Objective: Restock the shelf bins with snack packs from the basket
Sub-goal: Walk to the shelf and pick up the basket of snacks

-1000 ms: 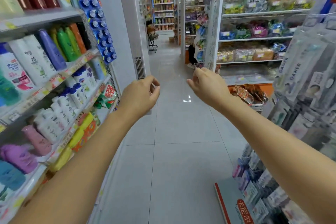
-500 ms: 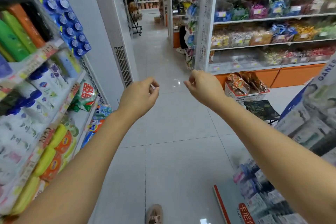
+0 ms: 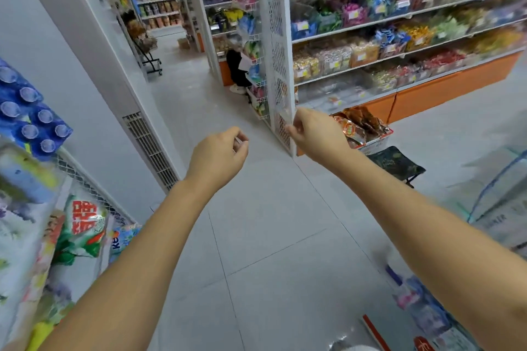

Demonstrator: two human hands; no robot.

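While both arms reach forward over the tiled floor (image 3: 271, 222), we see the left hand (image 3: 218, 155) hanging in the air with its fingers loosely curled, thumb close to the forefinger, and nothing that we can make out in its hold. The right hand (image 3: 316, 134) is a little higher, its back toward us and its fingers (image 3: 292, 130) bent loosely inward; it too carries nothing visible. The basket (image 3: 376, 145), white wire with a red rim, sits on top of a dark folding stool (image 3: 396, 165) that stands on the floor at the foot of the shelf unit (image 3: 427, 8), just beside the unit's white perforated end panel (image 3: 278, 51). In our view the right hand overlaps the basket's left edge, but it is nearer to us and apart from it. The basket is heaped with snack packs (image 3: 360, 124) in red and brown wrappers. The shelf bins (image 3: 336, 91), clear-fronted, run along the bottom shelf above the orange base, and those nearest the end panel look sparsely filled; blur keeps us from reading more. At the left edge of the view a side rack (image 3: 85, 185) holds blue packs (image 3: 28, 120) and a green and red bag (image 3: 82, 228). Beyond the end panel a person in black (image 3: 236, 68) is low to the floor.
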